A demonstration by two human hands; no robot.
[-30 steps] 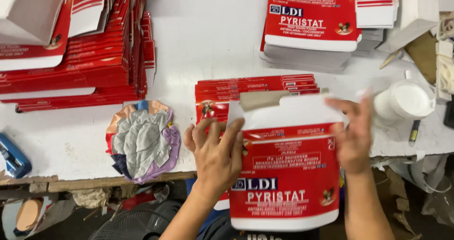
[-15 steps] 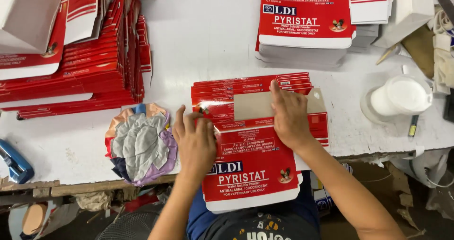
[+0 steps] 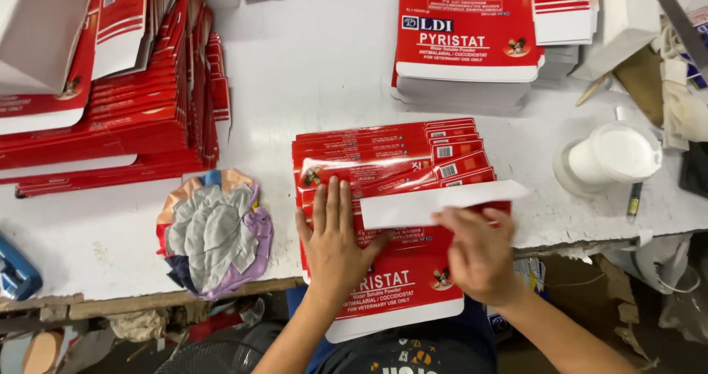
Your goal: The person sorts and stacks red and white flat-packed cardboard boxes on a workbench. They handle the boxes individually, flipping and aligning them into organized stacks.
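A flat red and white carton blank [image 3: 398,289] lies at the table's near edge, on top of a fanned row of similar red blanks [image 3: 391,153]. My left hand [image 3: 335,245] lies flat on it, fingers apart, pressing it down. My right hand [image 3: 479,252] is blurred; its fingers hold the carton's white flap [image 3: 435,203], which is folded over across the carton.
A tall stack of red flat cartons [image 3: 118,123] fills the left. Another stack of printed blanks [image 3: 468,46] sits at the back. A bundle of coloured rags [image 3: 210,230] lies left of my hand. A white lidded tub [image 3: 612,156] stands at right. The white table [image 3: 310,64] ends near me.
The carton was held up off the table, then laid flat on the fanned row. My right hand moved from its top to the right side and folded the white flap over.
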